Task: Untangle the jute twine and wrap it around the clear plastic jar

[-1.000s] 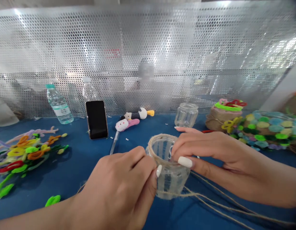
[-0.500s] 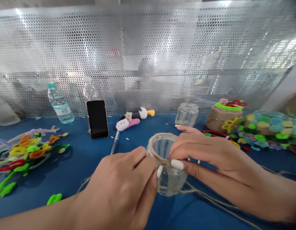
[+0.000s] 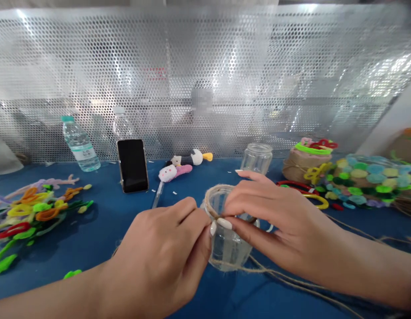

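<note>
A clear glass jar (image 3: 230,248) stands on the blue table in front of me, with jute twine (image 3: 208,204) wound round its rim. My left hand (image 3: 168,248) is closed at the jar's near left side, thumb and forefinger pinched on the twine at the rim. My right hand (image 3: 275,212) pinches the twine at the front of the rim, its thumb against the outside and its other fingers over the mouth; the little finger sticks out. Both thumbtips nearly meet. Loose twine strands trail from the jar's base to the right, under my right forearm.
Pipe-cleaner pieces (image 3: 39,206) lie at left, near a water bottle (image 3: 80,144) and an upright phone (image 3: 132,166). A pen (image 3: 158,195) and plush figures (image 3: 174,172) lie centrally. Another glass jar (image 3: 257,157), a twine-wrapped jar (image 3: 296,166) and a pompom-covered jar (image 3: 361,175) stand right.
My right hand has slid left along the rim, so its thumb is now close to the left thumb. The jar appears slightly further left, and the view has shifted a little.
</note>
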Available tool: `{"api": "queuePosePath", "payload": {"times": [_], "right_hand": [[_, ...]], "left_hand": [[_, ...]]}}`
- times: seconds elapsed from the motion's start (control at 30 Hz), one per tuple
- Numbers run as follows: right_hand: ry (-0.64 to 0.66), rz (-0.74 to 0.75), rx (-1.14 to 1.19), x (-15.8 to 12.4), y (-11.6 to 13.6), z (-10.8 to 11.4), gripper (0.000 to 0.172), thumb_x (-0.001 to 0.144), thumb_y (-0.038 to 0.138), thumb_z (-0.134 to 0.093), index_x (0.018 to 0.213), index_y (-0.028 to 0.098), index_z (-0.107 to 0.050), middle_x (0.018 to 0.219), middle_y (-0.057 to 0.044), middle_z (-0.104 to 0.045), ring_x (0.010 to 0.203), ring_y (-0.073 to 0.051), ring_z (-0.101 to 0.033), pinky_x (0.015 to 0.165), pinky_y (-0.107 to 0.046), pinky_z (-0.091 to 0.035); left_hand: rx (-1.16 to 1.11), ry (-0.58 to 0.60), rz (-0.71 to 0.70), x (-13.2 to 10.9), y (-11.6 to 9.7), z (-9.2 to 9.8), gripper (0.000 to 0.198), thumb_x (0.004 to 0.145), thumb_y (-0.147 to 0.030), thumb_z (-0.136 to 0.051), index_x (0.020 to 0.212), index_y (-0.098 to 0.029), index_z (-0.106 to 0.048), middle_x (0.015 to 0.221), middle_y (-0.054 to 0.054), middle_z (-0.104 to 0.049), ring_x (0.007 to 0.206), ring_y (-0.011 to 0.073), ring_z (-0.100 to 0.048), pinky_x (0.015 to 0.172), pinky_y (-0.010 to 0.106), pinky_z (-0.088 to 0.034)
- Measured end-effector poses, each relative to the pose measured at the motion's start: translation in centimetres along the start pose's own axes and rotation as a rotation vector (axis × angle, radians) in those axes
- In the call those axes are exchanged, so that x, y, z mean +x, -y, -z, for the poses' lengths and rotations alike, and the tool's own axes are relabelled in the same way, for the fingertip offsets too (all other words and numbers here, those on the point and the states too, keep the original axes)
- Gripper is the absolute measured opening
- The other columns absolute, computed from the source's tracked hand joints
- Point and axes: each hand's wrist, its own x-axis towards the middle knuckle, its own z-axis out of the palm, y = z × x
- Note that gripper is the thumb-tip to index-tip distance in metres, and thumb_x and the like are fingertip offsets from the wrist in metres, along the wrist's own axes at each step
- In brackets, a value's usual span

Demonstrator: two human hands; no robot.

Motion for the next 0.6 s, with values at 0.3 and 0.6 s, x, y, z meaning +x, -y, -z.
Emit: {"api": "queuePosePath", "payload": {"times": [0.3, 0.6], "right_hand": [[0.08, 0.02, 0.112, -0.8, -1.0, 1.0, 0.014, 0.089, 0.016, -0.044, 0.083, 0.018, -0.057, 0.081, 0.0, -0.059, 0.079, -0.011, -0.054, 0.096, -0.033, -0.035], [0.098, 0.005, 0.119, -0.4, -1.5, 1.6, 0.015, 0.086, 0.029, -0.052, 0.088, 0.017, -0.061, 0.084, -0.003, -0.062, 0.082, -0.014, -0.056, 0.091, -0.035, -0.039]], "left_hand": [[0.0, 0.028, -0.008, 0.0, -0.1, 0.4, 0.021, 0.088, -0.017, -0.037, 0.073, -0.016, -0.052, 0.066, 0.001, -0.048, 0.053, 0.0131, -0.045, 0.046, 0.026, -0.032], [-0.006, -0.011, 0.016, 0.0, -0.1, -0.2, 0.022, 0.088, -0.016, -0.037, 0.072, -0.015, -0.052, 0.065, 0.001, -0.048, 0.054, 0.0125, -0.045, 0.047, 0.025, -0.033]]}}
